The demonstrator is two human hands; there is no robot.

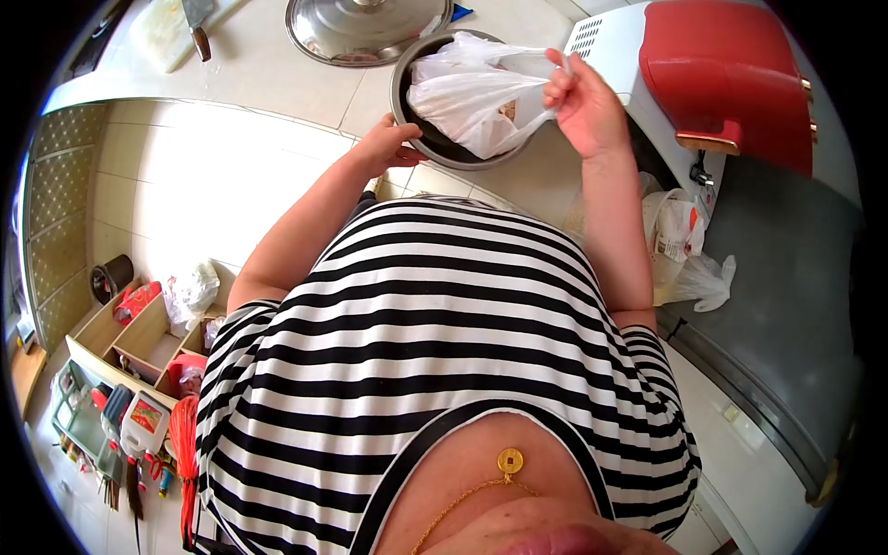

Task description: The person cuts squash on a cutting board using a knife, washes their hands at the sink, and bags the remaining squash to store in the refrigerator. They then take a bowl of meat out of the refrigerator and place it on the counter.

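A dark round pot (400,92) with a metal rim stands at the counter's front edge. Inside it lies a white plastic bag (472,92) with something pale and brownish in it, not clear through the film. My left hand (388,146) grips the pot's rim at its near left side. The gathered top of the bag is pinched in my right hand (585,104), raised over the pot's right side, so the plastic stretches between hand and pot.
A steel lid (370,28) lies behind the pot. At the back left, a knife (197,28) rests on a white board (162,37). A red appliance (721,69) sits on a white one at right. Plastic bags (680,227) lie below it. An open drawer unit (153,342) is at lower left.
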